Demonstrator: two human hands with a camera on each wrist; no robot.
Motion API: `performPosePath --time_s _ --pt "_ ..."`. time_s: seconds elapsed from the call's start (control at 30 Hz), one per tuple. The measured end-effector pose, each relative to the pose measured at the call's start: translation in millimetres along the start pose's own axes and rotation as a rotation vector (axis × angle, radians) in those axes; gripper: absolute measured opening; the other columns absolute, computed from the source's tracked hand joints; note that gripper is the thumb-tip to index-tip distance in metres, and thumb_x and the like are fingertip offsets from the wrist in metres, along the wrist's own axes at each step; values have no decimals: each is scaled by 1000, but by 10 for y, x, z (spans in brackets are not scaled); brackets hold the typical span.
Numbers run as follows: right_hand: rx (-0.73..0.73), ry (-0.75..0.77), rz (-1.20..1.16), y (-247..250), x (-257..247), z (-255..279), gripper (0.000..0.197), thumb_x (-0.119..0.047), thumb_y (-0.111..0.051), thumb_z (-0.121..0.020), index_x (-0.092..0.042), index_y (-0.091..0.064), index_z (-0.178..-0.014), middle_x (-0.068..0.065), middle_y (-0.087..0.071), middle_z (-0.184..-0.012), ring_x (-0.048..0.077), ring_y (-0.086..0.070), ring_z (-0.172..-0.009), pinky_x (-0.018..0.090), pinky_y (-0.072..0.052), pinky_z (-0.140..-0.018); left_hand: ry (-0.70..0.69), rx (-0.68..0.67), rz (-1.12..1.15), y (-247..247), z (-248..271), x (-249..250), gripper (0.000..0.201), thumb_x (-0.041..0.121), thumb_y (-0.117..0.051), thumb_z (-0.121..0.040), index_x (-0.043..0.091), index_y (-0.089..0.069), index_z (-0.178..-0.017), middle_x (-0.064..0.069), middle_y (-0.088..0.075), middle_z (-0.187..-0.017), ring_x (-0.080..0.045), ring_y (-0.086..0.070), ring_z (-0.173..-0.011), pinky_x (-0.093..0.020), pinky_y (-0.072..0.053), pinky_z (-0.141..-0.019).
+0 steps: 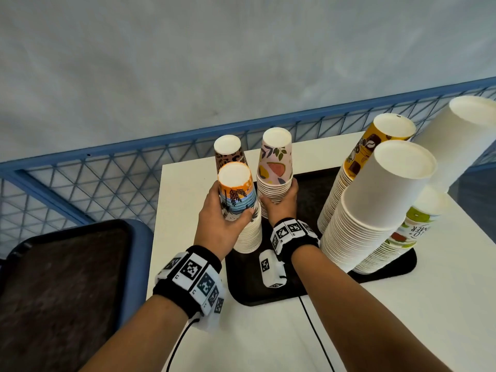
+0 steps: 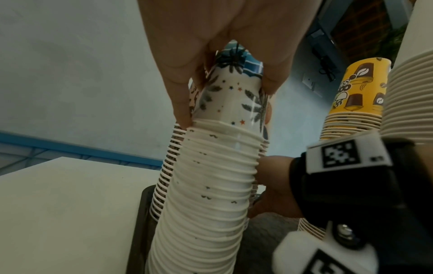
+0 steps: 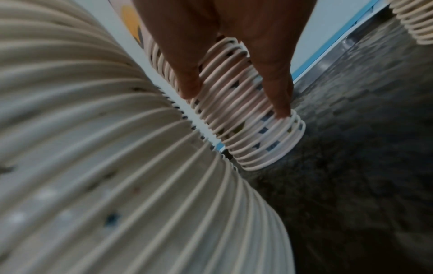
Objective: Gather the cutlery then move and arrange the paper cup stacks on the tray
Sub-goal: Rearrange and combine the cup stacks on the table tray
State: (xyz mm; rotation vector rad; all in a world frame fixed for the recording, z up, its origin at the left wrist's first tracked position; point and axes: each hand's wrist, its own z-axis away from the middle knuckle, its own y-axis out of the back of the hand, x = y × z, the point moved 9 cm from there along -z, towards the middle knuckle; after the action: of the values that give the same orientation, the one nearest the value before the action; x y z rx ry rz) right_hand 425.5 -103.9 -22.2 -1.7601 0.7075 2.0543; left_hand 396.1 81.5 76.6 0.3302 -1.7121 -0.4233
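A black tray [image 1: 268, 294] lies on the white table [image 1: 182, 183]. My left hand [image 1: 228, 210] grips the top cup of the palm-print stack [image 1: 236, 194], which stands at the tray's left edge; its ribbed rims [image 2: 206, 185] fill the left wrist view. My right hand [image 1: 280, 202] holds the pink leaf-print stack [image 1: 276, 162] round its rims, thumb and finger [image 3: 276, 89] on either side, its base on the tray [image 3: 351, 148]. A brown-patterned stack [image 1: 229, 151] stands behind. No cutlery is in view.
Tall stacks stand on the tray's right: a yellow coffee-print one [image 1: 365, 154], plain white ones [image 1: 375, 210] and a fruit-print one [image 1: 413, 229]. Another dark tray [image 1: 53, 277] lies lower left. A blue mesh fence [image 1: 107, 167] runs behind the table.
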Motion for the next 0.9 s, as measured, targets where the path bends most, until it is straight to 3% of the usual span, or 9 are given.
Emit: performPosePath --time_s 0.13,0.37,0.67,0.8,0.9 --pt "-5 28 -33 -84 -10 -144 86 -2 -75 -69 -10 -27 -139 15 -44 -137 27 -45 -126 22 -33 -96 -16 -7 16 -8 0 -15 73 19 -75 -74 20 -36 -135 4 -54 -129 -4 -51 -110 3 -37 -85" --pt "-43 19 -7 -170 24 -293 89 -8 -77 -68 -14 -26 -140 14 -45 -138 27 -46 -125 26 -35 -96 -23 -9 19 -18 4 -37 73 20 -75 -75 21 -35 -136 5 -52 -129 0 -48 -108 5 -37 -84" --pt "-70 5 77 -170 98 -308 94 -14 -75 -71 -15 -17 -145 13 -37 -146 29 -37 -134 44 -34 -110 -18 -5 17 -40 12 -46 72 18 -74 -76 19 -35 -136 10 -50 -124 0 -48 -108 8 -34 -83" --pt "-82 -60 144 -66 141 -115 92 -12 -71 -77 -10 -11 -147 15 -33 -149 28 -35 -136 39 -30 -113 18 -33 46 -23 13 -40 74 19 -74 -75 19 -33 -137 12 -49 -120 -1 -48 -107 5 -37 -82" --pt "-142 -57 158 -35 116 192 77 -11 -63 -82 -11 -18 -145 13 -42 -143 27 -42 -131 39 -35 -110 119 -69 89 -35 20 -142 84 22 -77 -73 19 -27 -141 9 -48 -126 -4 -46 -113 -11 -37 -92"
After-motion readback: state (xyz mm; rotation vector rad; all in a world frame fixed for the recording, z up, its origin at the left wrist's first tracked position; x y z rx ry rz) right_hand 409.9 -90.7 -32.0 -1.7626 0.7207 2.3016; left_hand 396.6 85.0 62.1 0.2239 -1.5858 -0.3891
